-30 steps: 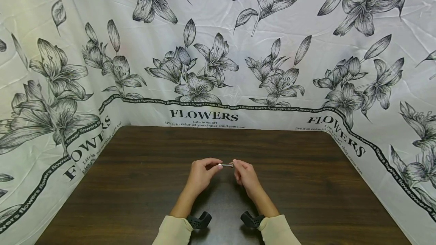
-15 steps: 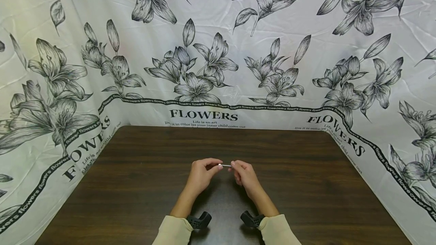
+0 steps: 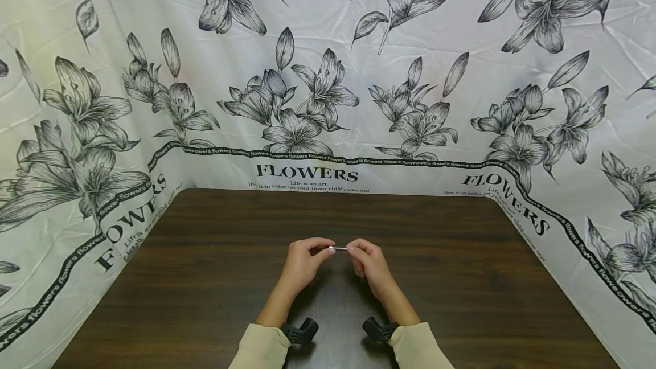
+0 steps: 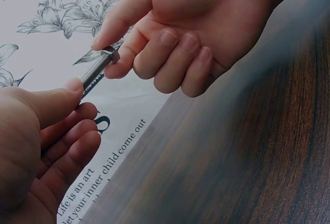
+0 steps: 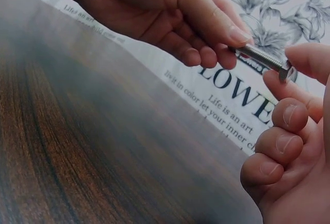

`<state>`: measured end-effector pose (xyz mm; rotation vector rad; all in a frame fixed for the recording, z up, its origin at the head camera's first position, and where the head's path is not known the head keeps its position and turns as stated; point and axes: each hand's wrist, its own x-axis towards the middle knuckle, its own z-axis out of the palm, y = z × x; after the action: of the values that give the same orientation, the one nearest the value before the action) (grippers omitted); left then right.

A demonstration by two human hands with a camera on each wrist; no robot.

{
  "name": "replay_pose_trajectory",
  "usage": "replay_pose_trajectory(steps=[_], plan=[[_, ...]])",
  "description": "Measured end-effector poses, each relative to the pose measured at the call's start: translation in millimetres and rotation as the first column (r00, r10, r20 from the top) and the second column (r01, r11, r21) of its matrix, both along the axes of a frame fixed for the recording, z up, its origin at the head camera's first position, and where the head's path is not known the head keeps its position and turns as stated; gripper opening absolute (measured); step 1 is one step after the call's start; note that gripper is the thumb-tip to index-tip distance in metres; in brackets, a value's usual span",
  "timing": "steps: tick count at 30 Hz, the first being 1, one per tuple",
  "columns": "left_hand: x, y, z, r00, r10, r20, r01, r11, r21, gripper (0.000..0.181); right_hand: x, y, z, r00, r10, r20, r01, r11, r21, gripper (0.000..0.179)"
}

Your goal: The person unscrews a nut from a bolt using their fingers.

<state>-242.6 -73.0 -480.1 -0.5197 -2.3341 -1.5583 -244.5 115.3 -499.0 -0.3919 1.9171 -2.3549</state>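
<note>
A silver threaded bolt [image 3: 339, 249] is held level between both hands above the table. My left hand [image 3: 302, 263] pinches one end between thumb and forefinger, and those fingers hide that end. In the left wrist view, a hexagonal piece [image 4: 110, 54] sits at the other end; whether it is the bolt's head or a nut I cannot tell. The thumb and forefinger of my right hand [image 3: 371, 265] close on this hexagonal end from two sides. Its other fingers curl in toward the palm, seen in the right wrist view. The threaded shank [image 5: 260, 54] shows between the hands.
A dark wood-grain table [image 3: 230, 226] lies under the hands. White cloth [image 3: 328, 95] with black flower prints and lettering hangs around its back and sides. Black devices [image 3: 301, 332] are strapped to both wrists, near the pale sleeves [image 3: 263, 347].
My right fingertips have shifted slightly left and now cover the hexagonal end that showed earlier in the head view. The left hand and the bolt have stayed nearly still.
</note>
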Motion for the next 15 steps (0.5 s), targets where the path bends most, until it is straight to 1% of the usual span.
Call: replay_pose_trajectory(steps=[3,5,11,15], plan=[[-0.3,-0.7,-0.6,1.0,0.005,0.007,-0.005,1.0,-0.001,0.01,-0.3,1.4,-0.2,1.0,0.009,-0.018,-0.009,1.0,0.007,0.028],[-0.2,-1.1,-0.6,1.0,0.007,0.013,-0.007,1.0,-0.004,0.011,-0.7,2.4,-0.3,0.999,0.017,-0.029,-0.016,1.0,0.008,0.029],[0.6,-1.7,0.5,1.0,0.008,0.023,-0.008,1.0,-0.002,0.011,-1.5,4.3,-0.7,0.997,0.037,-0.065,-0.037,0.999,-0.003,0.024],[0.6,-1.9,0.8,1.0,0.016,0.015,-0.016,1.0,-0.001,0.011,-1.7,4.7,-0.7,0.995,0.05,-0.09,-0.051,0.999,-0.011,0.027]])
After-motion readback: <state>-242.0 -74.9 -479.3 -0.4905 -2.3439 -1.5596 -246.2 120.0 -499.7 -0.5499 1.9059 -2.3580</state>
